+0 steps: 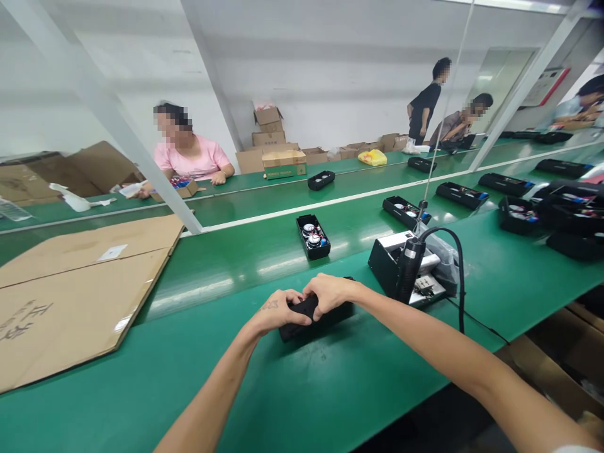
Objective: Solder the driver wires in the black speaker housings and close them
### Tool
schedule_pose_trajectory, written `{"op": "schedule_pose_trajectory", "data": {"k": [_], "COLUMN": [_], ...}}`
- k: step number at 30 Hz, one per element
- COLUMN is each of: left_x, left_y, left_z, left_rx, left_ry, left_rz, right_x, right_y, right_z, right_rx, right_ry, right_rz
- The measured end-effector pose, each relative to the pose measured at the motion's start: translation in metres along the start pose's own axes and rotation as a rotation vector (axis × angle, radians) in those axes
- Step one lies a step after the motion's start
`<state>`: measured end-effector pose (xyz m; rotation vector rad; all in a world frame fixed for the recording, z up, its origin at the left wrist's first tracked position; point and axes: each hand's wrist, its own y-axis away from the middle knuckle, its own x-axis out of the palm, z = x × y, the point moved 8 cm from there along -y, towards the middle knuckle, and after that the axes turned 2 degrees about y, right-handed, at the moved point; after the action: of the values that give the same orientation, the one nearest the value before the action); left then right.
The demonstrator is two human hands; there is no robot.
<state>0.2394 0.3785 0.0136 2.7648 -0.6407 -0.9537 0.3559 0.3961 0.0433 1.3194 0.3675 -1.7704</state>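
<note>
Both my hands meet over a long black housing (336, 316) that lies on the green bench top. With fingers and thumb, my left hand (277, 310) pinches the left side of a small black part (306, 306). My right hand (330, 292) grips the same part from the right, fingertips close to the left hand's. The part sits at or just above the housing's left end; whether it touches is hidden. Beyond them, an open black speaker housing (313, 238) shows two round speakers and coloured wires. A black electric screwdriver (408, 269) hangs to the right.
Behind the screwdriver stands a black box (383, 267) of metal parts. Flattened cardboard (85, 289) covers the left. More housings (462, 195) lie along the right and the far lane. A co-worker in pink (193, 157) sits opposite. A white post (155, 176) rises at left.
</note>
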Motion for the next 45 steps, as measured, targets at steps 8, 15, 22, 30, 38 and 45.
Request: {"op": "schedule_pose_trajectory", "data": {"k": [8,15,22,30,38,45], "left_x": [0.003,0.005,0.007,0.008,0.009,0.011], "left_y": [-0.001,-0.001,0.001,0.002,0.000,-0.001], "left_z": [0.010,0.011,0.001,0.005,0.008,0.016], "left_rx": [-0.016,0.011,0.016,-0.011,-0.019,-0.036], "left_ry": [0.017,0.029,0.045,0.072,0.129,0.161], "left_rz": [-0.007,0.010,0.056,0.061,0.034,0.028], "right_x": [0.004,0.004,0.007,0.009,0.015,0.018], "right_y": [0.004,-0.003,-0.006,-0.011,-0.001,0.003], "right_z": [0.007,0.006,0.003,0.002,0.006,0.003], "right_rx": [0.008,-0.031,-0.009,-0.013,0.087,0.155], "right_ry": [-0.012,-0.039,-0.087,-0.101,-0.085,-0.033], "right_rz": [-0.023,0.019,0.041,0.080,0.025,-0.050]}}
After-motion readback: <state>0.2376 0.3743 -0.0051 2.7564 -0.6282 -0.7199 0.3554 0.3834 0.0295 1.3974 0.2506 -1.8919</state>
